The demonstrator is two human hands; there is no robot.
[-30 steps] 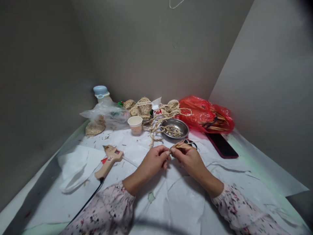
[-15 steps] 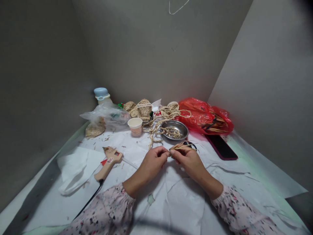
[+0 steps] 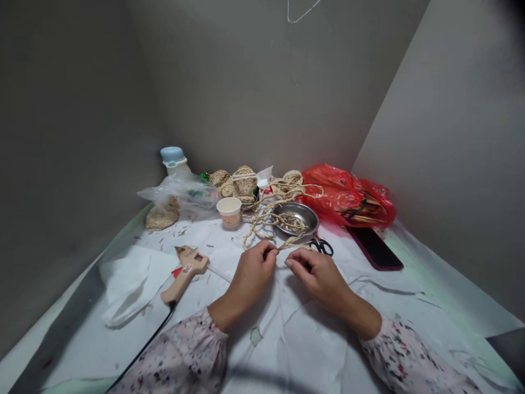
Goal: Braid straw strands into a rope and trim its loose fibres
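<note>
My left hand (image 3: 255, 271) is closed, thumb and finger pinching the end of a braided straw cord (image 3: 289, 244) whose loose strands spread to the right. My right hand (image 3: 318, 273) is a short gap away, its thumb and fingertips pressed together; whatever it may hold is too small to make out. Just beyond the hands stands a metal bowl (image 3: 314, 223) with cord pieces in it. Lengths of twisted cord (image 3: 256, 221) lie beside the bowl and over its left rim. Black-handled scissors (image 3: 325, 247) rest behind my right hand.
A glue gun (image 3: 186, 276) with a cable lies left. Behind are a paper cup (image 3: 229, 212), woven straw pieces (image 3: 245, 185), a clear bag (image 3: 184, 191), a bottle (image 3: 174, 158) and a red bag (image 3: 332, 191). A phone (image 3: 375, 249) lies right.
My hands have moved apart. My right hand has come off the straw strands, which stay in my left hand. The scissors show more fully, and the view has shifted slightly.
</note>
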